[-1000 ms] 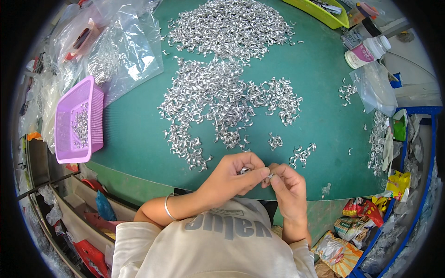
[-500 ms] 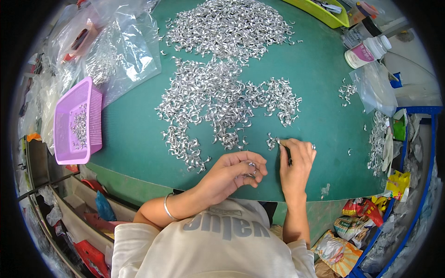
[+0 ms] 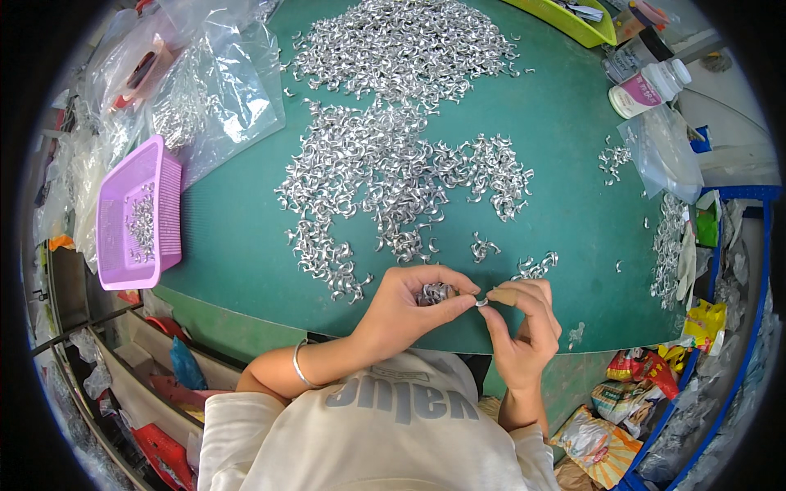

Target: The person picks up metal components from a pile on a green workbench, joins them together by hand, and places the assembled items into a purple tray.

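Observation:
Near the front edge of the green table, my left hand [image 3: 409, 307] is curled around several small curved silver metal pieces [image 3: 435, 293]. My right hand [image 3: 524, 323] meets it, thumb and forefinger pinching one curved metal piece [image 3: 481, 302] close to the left thumb tip. Just beyond the right hand lies a small cluster of the same pieces [image 3: 536, 265], with another little cluster [image 3: 483, 246] a bit farther away. A wide spread of pieces [image 3: 368, 176] covers the middle of the table, and a big heap [image 3: 405, 49] lies behind it.
A purple plastic basket [image 3: 172, 213] with some pieces inside stands at the left, beside clear plastic bags [image 3: 237, 90]. White bottles [image 3: 649, 88] and a yellow-green tray [image 3: 565, 20] are at the far right. More pieces [image 3: 667, 254] lie along the table's right edge.
My right hand has moved from the tabletop toward my left hand, now pinching a piece beside its fingertips. A small cluster shows on the table where the right hand was.

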Motion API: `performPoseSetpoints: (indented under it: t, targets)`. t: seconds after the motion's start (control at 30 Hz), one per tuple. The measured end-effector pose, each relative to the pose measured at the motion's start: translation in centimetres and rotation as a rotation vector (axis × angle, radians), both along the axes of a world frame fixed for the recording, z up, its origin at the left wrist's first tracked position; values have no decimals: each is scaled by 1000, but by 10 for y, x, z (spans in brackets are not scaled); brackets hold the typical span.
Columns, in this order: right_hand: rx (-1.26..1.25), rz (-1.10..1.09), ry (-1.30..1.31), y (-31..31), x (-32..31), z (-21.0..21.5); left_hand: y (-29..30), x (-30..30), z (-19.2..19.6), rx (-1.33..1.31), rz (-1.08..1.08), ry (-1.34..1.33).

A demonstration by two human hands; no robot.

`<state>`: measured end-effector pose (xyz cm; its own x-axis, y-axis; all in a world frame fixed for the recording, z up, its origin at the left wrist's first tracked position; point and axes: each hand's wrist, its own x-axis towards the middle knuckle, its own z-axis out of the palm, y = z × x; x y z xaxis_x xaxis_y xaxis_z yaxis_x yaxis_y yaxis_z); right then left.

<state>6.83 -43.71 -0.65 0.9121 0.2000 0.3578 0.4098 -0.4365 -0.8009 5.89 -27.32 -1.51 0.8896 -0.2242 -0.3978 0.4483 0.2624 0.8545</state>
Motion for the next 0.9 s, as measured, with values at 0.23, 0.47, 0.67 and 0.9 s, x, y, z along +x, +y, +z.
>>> performPoseSetpoints:
  t: [0.23,0.47,0.67,0.9]
  targets:
    - [178,37,198,-2,-5,1,0,-4,5,34,13,-198]
    - [191,61,170,1,-7,6,1,-7,8,12,14,-176]
    - [213,43,166,3,-9,6,0,-9,10,-24,43,-235]
    - [292,54,218,3,-10,6,0,-11,9,-21,57,-366]
